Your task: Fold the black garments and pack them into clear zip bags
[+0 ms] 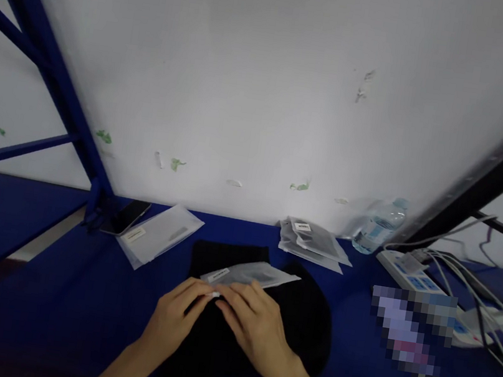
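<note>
A frosted plastic bag (258,272) with a barcode label at its left end is held over a piece of black cloth (307,323). My left hand (176,313) pinches the bag's near edge, thumb and fingers pressed together. Close beside it, my right hand (254,324) has its fingers curled over the same edge. Between the fingertips shows a small white piece (215,294), too small to make out clearly. The bag's near edge is mostly hidden by my fingers.
More frosted bags lie back left (162,235) and back right (316,242). A black phone (131,216) lies by the blue frame. At right are a water bottle (378,228), a power strip (402,271) with cables and a pixelated phone-shaped item (405,331). A white wall (248,87) stands behind.
</note>
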Tool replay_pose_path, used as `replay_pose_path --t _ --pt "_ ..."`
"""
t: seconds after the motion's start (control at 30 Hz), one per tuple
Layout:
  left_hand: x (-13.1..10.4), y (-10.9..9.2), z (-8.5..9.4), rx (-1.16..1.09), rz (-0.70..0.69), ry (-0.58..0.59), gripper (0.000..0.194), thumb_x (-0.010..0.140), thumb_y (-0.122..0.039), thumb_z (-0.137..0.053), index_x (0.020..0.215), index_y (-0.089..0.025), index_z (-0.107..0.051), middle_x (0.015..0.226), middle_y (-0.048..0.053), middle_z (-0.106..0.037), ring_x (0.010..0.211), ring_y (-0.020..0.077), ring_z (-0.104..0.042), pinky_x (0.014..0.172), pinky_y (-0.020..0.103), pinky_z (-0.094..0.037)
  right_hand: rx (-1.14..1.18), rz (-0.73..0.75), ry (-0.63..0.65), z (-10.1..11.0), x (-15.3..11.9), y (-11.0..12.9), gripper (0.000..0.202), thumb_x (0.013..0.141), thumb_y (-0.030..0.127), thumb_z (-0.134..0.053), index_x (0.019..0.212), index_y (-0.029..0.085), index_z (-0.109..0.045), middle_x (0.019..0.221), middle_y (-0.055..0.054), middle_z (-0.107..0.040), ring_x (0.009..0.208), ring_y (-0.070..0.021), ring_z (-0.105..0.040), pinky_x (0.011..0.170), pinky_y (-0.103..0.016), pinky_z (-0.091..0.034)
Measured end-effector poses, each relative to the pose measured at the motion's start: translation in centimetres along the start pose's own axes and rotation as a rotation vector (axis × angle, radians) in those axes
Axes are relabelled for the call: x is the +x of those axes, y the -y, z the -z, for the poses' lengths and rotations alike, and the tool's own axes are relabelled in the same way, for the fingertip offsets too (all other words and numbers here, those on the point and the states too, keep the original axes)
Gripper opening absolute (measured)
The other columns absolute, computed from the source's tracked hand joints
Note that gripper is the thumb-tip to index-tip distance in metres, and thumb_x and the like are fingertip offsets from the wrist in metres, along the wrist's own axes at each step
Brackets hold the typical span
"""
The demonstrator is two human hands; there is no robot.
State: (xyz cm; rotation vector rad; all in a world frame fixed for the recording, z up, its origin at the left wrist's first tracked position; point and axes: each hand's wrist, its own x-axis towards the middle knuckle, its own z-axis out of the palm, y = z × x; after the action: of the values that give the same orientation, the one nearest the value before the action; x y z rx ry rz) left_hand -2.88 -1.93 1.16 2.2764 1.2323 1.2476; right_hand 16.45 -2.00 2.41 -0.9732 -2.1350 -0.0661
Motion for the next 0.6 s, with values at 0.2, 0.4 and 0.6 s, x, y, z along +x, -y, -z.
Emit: replay_pose_path --t 0.2,0.4,0.6 --pt "-0.3 0.0 -0.1 -0.003 -0.066 0.008 0.02 0.097 -0.02 -0.046 0.099 -0.023 -0.065 0.091 0.001 -0.07 0.086 0.0148 -0.068 0.083 0.026 -0.054 -0.095 0.124 0.002 0.7 -1.0 -1.5 0.026 0.092 0.013 -0.052 0.113 0.021 -0.063 0.098 -0.005 -0.071 0.075 -0.0163 -0.063 0.067 -0.031 -0.053" --pt "-0.5 0.6 0.6 0.012 -0.038 -0.006 0.016 0.094 -0.02 -0.051 0.097 -0.025 -0.066 0.09 -0.002 -0.07 0.084 0.0139 -0.068 0.08 0.023 -0.054 -0.145 -0.034 -0.081 4.0 -4.0 -7.0 0.025 0.091 0.014 -0.055 0.112 0.023 -0.063 0.097 -0.004 -0.071 0.083 -0.0165 -0.064 0.075 -0.032 -0.055" --pt "-0.5 0.7 0.4 0.011 -0.046 0.018 0.016 0.095 -0.019 -0.051 0.1 -0.025 -0.065 0.091 -0.002 -0.07 0.085 0.0134 -0.068 0.082 0.024 -0.054 -0.142 -0.129 -0.115 4.8 -4.6 -8.8 0.019 0.091 0.019 -0.055 0.106 0.023 -0.066 0.095 -0.005 -0.071 0.086 -0.018 -0.065 0.078 -0.034 -0.055"
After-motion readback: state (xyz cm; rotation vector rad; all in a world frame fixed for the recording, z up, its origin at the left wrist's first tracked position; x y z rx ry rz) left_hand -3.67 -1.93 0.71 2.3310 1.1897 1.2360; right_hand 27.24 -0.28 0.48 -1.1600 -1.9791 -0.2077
